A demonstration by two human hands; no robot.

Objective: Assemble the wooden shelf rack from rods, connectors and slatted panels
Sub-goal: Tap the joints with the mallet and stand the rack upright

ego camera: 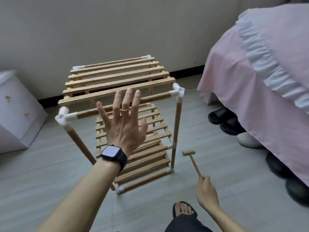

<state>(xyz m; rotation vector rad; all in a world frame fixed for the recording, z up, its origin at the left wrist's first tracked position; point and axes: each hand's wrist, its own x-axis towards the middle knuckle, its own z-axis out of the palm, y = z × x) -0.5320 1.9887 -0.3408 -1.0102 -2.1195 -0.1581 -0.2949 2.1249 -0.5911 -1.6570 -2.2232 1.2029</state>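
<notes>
A person's left hand (124,124), fingers straight and spread and holding nothing, is raised in front of the top front rod (155,97) of a wooden shelf rack (117,76); whether the palm touches the rod cannot be told. The right hand (206,192), low and to the side, grips the end of a small wooden mallet (192,160) whose head points towards the rack's front right leg. The rack stands on the floor (50,164) near the wall, between a white box (16,114) and a bed (250,81) with a pink cover. Its three slatted shelves are in place and white connectors (178,92) join the corners, so the build looks close to done. The risk from here seems to lie in the joints. A mallet blow that lands off-centre on a connector could skew the light frame or work a rod loose on the opposite side, and a push on the top rod could tip the rack backwards. The shelves carry nothing and the upward sockets of the top connectors are empty. What the white box holds is not visible. Shoes (220,116) sit under the bed's edge.
</notes>
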